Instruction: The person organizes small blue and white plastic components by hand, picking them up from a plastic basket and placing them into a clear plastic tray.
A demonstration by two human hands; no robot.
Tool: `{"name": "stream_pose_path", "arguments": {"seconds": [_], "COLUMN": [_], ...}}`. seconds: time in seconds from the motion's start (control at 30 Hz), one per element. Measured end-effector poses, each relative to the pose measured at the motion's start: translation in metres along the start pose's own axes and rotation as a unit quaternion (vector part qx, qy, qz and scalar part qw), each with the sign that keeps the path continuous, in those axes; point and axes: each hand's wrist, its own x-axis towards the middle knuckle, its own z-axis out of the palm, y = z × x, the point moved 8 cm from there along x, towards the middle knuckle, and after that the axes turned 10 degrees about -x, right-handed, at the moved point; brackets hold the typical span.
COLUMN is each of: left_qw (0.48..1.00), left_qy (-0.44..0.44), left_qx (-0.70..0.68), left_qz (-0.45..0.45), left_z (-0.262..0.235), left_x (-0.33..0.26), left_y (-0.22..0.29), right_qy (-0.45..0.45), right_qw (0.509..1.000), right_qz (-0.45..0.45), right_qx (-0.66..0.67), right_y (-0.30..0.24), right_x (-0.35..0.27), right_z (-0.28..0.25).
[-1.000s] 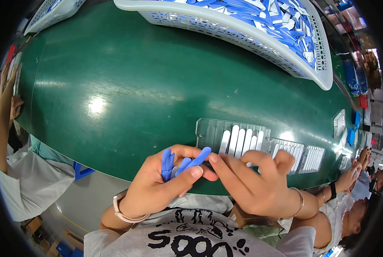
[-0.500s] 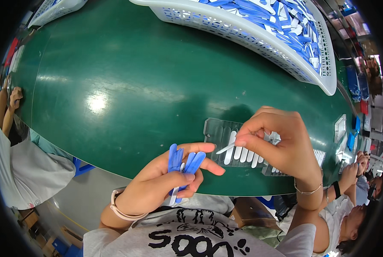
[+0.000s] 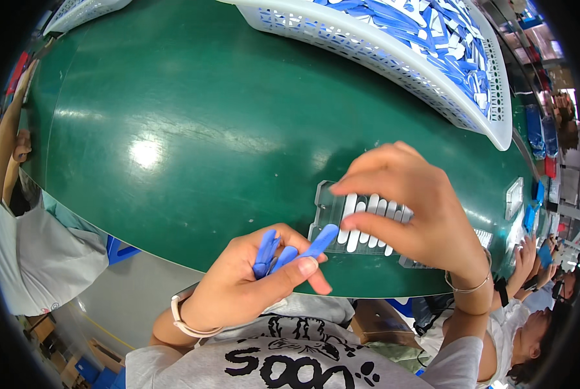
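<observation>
A: Half a second ago your right hand [image 3: 423,211] was pinching a white strip; now its thumb and fingers have parted, with nothing visible between them. In your left hand [image 3: 254,285], a blue strip has swung out toward the right hand.

B: So what are you holding on the left?

A: Your left thumb presses flat, round-ended blue strips [image 3: 320,241] against your fingers, one jutting out past the fingertips, the others bunched nearer the palm.

B: And beneath your spread right hand?

A: A clear plastic slotted tray [image 3: 327,212], lying on the green tabletop [image 3: 173,78]. Slender white strips [image 3: 348,206] lie side by side in it, while its left end shows bare plastic. Your hand covers part of the row, and I cannot tell whether your fingertips touch it.

B: Beside it, a second clear tray [image 3: 409,262] is mostly hidden by your right wrist.

A: Which other containers stand near you?

B: Across from you, a large white perforated plastic basket [image 3: 342,42] holds a jumbled heap of blue and white pieces [image 3: 426,32]. Another white basket [image 3: 86,14] shows at the far left, cut off by the view's edge.
</observation>
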Motion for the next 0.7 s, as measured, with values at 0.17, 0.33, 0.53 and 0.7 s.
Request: {"name": "stream_pose_path", "arguments": {"seconds": [0.17, 0.33, 0.53, 0.7], "left_qw": [0.998, 0.997, 0.762, 0.701], "left_qy": [-0.056, 0.042, 0.051, -0.014], "left_qx": [-0.021, 0.054, 0.563, 0.668], "left_qz": [-0.015, 0.043, 0.316, 0.250], "left_z": [0.006, -0.005, 0.028, 0.039], "left_x": [0.001, 0.000, -0.005, 0.001], "left_y": [0.001, 0.009, 0.037, 0.025], "right_qy": [-0.063, -0.101, -0.094, -0.074], "right_qw": [0.979, 0.980, 0.993, 0.989], "right_qz": [-0.082, 0.022, -0.018, 0.016], "right_qx": [0.174, 0.168, -0.061, -0.126], "right_y": [-0.014, 0.012, -0.002, 0.004], "right_x": [-0.001, 0.010, 0.016, 0.018], "right_z": [0.005, -0.006, 0.006, -0.004]}}
